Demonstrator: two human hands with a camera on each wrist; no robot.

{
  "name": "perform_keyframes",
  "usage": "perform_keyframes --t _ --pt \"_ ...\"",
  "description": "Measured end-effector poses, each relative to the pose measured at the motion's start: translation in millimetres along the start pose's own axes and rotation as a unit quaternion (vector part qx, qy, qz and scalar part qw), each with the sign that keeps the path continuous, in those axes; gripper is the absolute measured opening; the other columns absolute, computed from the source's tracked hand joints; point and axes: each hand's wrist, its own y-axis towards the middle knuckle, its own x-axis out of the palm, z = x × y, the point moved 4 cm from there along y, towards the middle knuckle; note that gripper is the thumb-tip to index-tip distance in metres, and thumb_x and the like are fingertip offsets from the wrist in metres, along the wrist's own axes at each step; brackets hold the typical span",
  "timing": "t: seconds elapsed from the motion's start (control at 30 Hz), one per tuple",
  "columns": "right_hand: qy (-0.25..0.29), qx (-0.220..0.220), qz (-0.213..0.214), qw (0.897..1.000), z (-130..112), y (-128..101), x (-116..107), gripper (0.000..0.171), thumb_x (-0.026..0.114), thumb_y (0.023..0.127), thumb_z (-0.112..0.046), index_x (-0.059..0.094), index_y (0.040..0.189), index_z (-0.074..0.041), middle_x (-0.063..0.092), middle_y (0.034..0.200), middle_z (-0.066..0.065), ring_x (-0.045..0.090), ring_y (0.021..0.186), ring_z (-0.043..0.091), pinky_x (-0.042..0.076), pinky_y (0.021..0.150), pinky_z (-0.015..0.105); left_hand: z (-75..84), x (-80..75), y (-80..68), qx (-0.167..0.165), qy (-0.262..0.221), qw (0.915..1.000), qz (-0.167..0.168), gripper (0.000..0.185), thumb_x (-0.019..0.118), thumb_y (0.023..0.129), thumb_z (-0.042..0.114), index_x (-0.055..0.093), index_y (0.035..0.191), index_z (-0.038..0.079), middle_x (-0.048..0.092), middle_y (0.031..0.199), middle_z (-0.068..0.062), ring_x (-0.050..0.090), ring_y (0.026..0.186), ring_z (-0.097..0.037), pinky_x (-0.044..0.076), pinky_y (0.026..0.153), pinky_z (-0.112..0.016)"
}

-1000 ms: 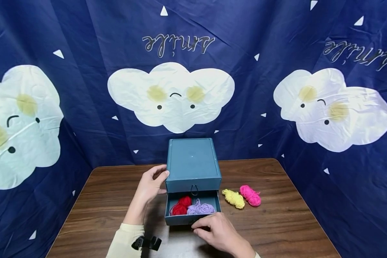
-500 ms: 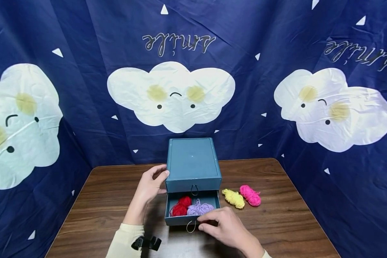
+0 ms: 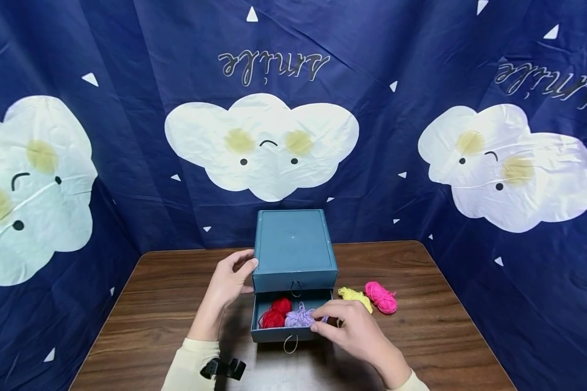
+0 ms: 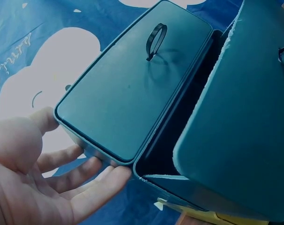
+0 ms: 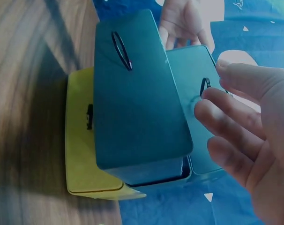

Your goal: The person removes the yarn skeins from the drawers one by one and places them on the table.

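A teal drawer unit [image 3: 293, 239] stands on the table, its upper drawer closed. The drawer [image 3: 266, 335] below is pulled out, holding a red yarn skein [image 3: 275, 313] on the left and a lilac yarn skein [image 3: 297, 317] on the right. My left hand [image 3: 231, 279] steadies the unit's left side, its fingers lying against the casing in the left wrist view. My right hand [image 3: 357, 328] hovers over the drawer's right end, thumb and fingers apart, partly covering the lilac skein. A thin loop handle [image 3: 291, 346] hangs free at the open drawer's front.
To the right of the unit lie a yellow yarn skein [image 3: 351, 295], partly hidden by my right hand, and a pink one [image 3: 381, 297]. A yellow drawer [image 5: 81, 136] shows under the teal ones in the right wrist view. Blue cloth [image 3: 386, 217] surrounds the wooden table [image 3: 176, 309].
My right hand has let go of the drawer's loop handle and moved up and right over the drawer's right end. The left hand stays on the unit.
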Motion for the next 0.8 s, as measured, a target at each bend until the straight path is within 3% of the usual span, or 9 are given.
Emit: perform_keyframes --t 0.17,0.3,0.53,0.8 --pt "-0.008 0.015 0.001 1.000 6 4 -3 0.016 0.085 0.084 -0.017 0.080 0.100 -0.019 0.077 0.093 -0.008 0.066 0.076 0.003 0.049 0.059 0.011 0.2 -0.9 0.5 0.002 0.002 1.0000 0.000 0.048 0.063 0.103 0.026 0.055 0.146 0.006 0.054 0.147 -0.021 0.058 0.126 -0.037 0.064 0.078 -0.050" --pt "-0.013 0.040 -0.012 0.999 13 8 -3 0.017 0.085 0.085 -0.017 0.080 0.102 -0.019 0.076 0.098 -0.009 0.070 0.084 0.010 0.055 0.063 0.015 1.0 -1.9 0.7 0.003 0.002 1.0000 -0.001 0.048 0.064 0.103 0.027 0.055 0.146 0.006 0.054 0.147 -0.021 0.058 0.125 -0.037 0.064 0.077 -0.050" --pt "-0.043 0.058 -0.027 0.997 22 9 5 0.024 0.085 0.086 -0.022 0.077 0.109 -0.023 0.070 0.110 -0.012 0.068 0.093 0.010 0.059 0.072 0.026 1.5 -1.1 0.7 0.003 0.000 1.0000 -0.002 0.048 0.063 0.103 0.027 0.055 0.145 0.007 0.054 0.147 -0.021 0.057 0.125 -0.036 0.065 0.078 -0.049" --pt "-0.022 0.076 -0.057 0.995 31 13 16 0.030 0.085 0.085 -0.019 0.076 0.113 -0.013 0.070 0.113 -0.008 0.071 0.088 0.016 0.062 0.076 0.030 -1.7 -0.8 1.0 -0.003 0.001 1.0000 0.000 0.048 0.063 0.103 0.028 0.055 0.146 0.008 0.053 0.147 -0.020 0.058 0.126 -0.036 0.065 0.078 -0.049"
